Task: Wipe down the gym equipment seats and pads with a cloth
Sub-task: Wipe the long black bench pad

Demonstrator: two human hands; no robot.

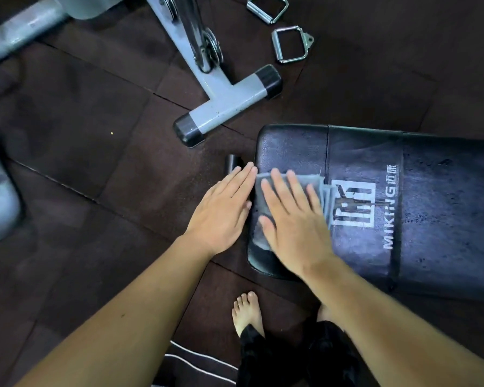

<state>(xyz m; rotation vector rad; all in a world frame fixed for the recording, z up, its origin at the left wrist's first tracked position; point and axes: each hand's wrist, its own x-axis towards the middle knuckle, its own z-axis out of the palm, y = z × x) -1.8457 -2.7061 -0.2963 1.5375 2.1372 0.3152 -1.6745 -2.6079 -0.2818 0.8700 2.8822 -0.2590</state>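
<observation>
Right hand (294, 219) is flat on the grey cloth (260, 203), fingers spread wide, pressing it onto the near end of the black bench pad (430, 208). The cloth sits just inside the pad's rounded end edge, one side touching the white logo. Left hand (221, 208) is flat too, fingers pressed together, right at that end edge with fingertips beside the cloth. Long stretch of bare pad runs off to the right. Past the end, dark floor tiles (95, 135) lie open; a grey machine foot (227, 104) stands near the pad's far corner, two chrome handles (291, 46) beyond. A bare foot (248, 311) stands below the pad.
</observation>
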